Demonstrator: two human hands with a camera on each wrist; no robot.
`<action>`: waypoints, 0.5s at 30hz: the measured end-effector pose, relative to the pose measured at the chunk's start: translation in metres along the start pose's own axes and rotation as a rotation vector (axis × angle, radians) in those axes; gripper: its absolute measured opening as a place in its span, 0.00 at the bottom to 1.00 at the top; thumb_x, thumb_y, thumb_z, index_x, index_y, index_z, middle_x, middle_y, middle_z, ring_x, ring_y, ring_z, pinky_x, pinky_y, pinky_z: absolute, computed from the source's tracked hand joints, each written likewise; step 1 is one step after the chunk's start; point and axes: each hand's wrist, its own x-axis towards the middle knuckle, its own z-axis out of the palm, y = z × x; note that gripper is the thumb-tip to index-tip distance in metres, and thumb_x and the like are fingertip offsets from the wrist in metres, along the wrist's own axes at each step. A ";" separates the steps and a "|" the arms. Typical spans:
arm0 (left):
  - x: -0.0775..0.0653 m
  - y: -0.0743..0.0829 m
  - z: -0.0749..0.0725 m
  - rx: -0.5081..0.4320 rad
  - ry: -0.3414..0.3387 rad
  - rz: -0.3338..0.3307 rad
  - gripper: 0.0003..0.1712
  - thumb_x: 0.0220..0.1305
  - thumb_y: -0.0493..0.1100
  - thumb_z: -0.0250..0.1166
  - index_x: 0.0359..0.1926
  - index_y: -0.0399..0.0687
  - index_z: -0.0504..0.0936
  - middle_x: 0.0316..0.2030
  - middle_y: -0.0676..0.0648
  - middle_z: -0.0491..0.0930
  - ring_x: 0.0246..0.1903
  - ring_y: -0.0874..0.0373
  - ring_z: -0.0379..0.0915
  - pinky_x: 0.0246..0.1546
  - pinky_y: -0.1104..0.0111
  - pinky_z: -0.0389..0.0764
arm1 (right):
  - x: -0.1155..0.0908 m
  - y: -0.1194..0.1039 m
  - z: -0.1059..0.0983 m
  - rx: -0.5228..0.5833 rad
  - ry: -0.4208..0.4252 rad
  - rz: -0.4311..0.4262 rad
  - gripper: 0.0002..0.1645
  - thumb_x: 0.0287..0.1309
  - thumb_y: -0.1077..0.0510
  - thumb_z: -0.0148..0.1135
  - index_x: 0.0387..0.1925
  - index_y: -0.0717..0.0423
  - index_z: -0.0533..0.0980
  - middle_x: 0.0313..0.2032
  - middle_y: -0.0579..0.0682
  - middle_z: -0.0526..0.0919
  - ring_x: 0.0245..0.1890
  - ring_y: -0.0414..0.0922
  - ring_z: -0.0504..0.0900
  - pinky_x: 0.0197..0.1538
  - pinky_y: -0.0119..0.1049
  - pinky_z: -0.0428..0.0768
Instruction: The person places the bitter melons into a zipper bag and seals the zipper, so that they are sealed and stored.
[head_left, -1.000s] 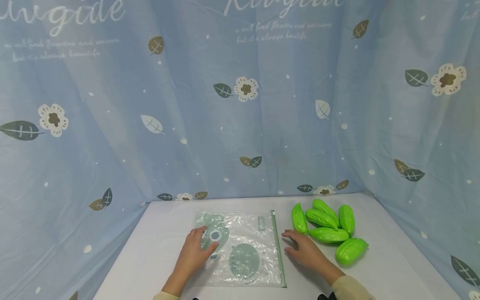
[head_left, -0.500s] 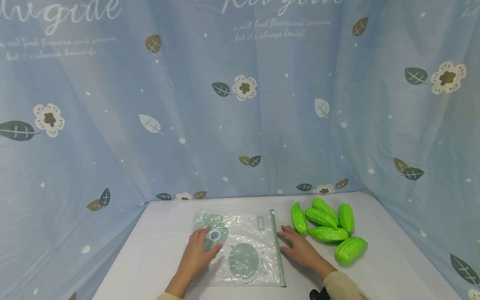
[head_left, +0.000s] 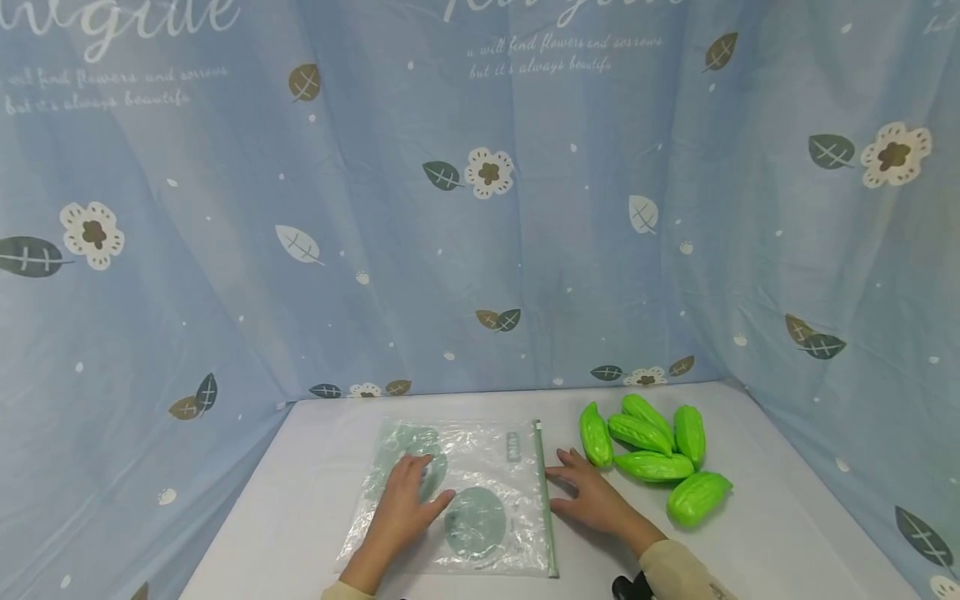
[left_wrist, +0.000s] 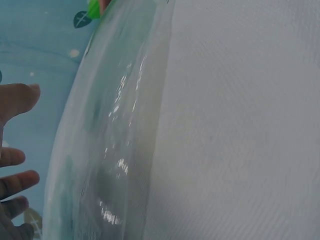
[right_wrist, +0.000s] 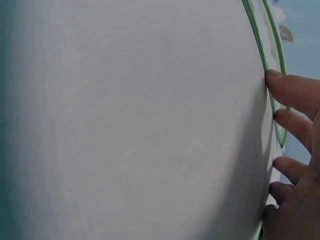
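Note:
A clear plastic zip bag [head_left: 498,467] printed with pale green shapes lies flat on the white table, its green zip edge [head_left: 546,500] facing right. Over the bag's left half is my left hand [head_left: 405,510], thumb and fingers spread; the left wrist view shows these fingers [left_wrist: 20,182] beside the shiny plastic [left_wrist: 107,125]. My right hand [head_left: 592,498] is at the zip edge with its fingers extended. In the right wrist view its fingertips [right_wrist: 274,75] touch the green strip [right_wrist: 261,47], and a second green line shows beyond it. Neither hand grips anything.
Several bright green, ridged, gourd-like vegetables [head_left: 654,467] lie grouped at the table's right, just beyond my right hand. A blue patterned curtain [head_left: 480,250] encloses the table's back and sides. A black object [head_left: 632,587] shows by the right sleeve [head_left: 682,571].
The bag has slid left across the table. My right hand has moved left to its zip edge, and my left hand has shifted right over the plastic. The green vegetables stay in place.

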 end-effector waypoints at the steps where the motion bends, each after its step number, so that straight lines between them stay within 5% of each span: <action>1: 0.000 0.001 0.002 0.001 -0.001 0.003 0.41 0.60 0.59 0.73 0.65 0.37 0.74 0.64 0.31 0.71 0.69 0.31 0.60 0.66 0.39 0.66 | 0.000 -0.001 0.000 0.001 0.000 -0.003 0.32 0.56 0.46 0.74 0.62 0.51 0.80 0.73 0.64 0.64 0.75 0.68 0.53 0.72 0.69 0.55; 15: 0.003 0.024 0.021 -0.004 -0.054 0.091 0.43 0.61 0.60 0.72 0.66 0.36 0.73 0.64 0.32 0.72 0.69 0.30 0.60 0.67 0.38 0.65 | 0.002 -0.004 0.008 -0.049 0.013 0.017 0.36 0.53 0.41 0.75 0.61 0.50 0.80 0.74 0.65 0.62 0.76 0.68 0.52 0.72 0.70 0.53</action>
